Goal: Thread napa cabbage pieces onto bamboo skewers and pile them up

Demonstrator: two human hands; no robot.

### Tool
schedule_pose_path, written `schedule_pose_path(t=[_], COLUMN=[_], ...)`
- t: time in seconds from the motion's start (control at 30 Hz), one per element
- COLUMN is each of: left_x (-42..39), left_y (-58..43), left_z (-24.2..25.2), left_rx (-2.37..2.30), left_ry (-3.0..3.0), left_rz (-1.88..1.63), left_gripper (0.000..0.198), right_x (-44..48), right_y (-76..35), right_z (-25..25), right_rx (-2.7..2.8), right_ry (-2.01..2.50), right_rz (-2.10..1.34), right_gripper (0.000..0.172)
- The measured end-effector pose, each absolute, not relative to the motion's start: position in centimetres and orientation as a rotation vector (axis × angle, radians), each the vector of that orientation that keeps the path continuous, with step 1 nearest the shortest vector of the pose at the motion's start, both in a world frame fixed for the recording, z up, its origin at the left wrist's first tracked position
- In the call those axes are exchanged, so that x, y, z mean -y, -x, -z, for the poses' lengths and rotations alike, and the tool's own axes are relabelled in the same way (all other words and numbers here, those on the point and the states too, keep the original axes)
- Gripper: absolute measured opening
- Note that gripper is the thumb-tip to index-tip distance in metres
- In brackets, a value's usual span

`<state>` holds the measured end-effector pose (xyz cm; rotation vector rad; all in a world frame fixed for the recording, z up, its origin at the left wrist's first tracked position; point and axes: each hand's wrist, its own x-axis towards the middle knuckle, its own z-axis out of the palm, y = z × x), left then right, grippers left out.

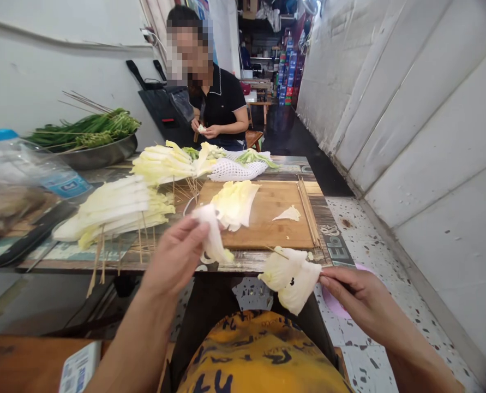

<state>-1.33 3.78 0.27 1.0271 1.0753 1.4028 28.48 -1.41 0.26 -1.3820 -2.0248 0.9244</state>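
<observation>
My left hand (185,248) pinches a pale cabbage leaf piece (213,232) just in front of the cutting board (273,202). In my right hand (349,292) is a skewer, its far tip poking out of the cabbage leaves (294,278) threaded on it. These hang over the table's near edge, above my lap. A stack of cut cabbage leaves (237,202) lies on the board, with a small scrap (288,213) to its right. Bare bamboo skewers (307,210) line the board's right side. Skewered cabbage (112,204) is piled to the left.
A knife (32,232) and a plastic bottle (65,177) lie at the left. Behind them stands a metal bowl (103,153) of skewered greens. White foam netting (239,168) is at the back. A person (222,98) in black sits across the table, holding something small and pale.
</observation>
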Motion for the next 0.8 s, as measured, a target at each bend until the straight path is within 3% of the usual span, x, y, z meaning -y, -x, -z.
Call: schedule_pose_path(t=[0.07, 0.27, 0.5, 0.8], left_x=[-3.6, -2.3, -2.9, -2.6], left_y=[2.1, -0.6, -2.4, -2.5], left_z=[-0.7, 0.5, 2.3, 2.0], left_rx=[-1.183, -0.974, -0.749, -0.757], left_ry=[-1.176, -1.158, -0.732, -0.651], left_rz=[-1.460, -0.840, -0.872, -0.841], left_gripper=[0.020, 0.023, 0.016, 0.021], right_x=[1.4, 1.0, 1.3, 1.3], right_y=[-28.7, -28.4, -28.5, -28.4], right_z=[-0.3, -0.1, 0.2, 0.4], right_rx=[2.026, 2.045, 2.032, 2.055], right_ry=[1.397, 1.346, 1.345, 1.349], right_rz=[-0.907, -0.939, -0.995, -0.997], right_gripper=[0.028, 0.027, 0.028, 0.028])
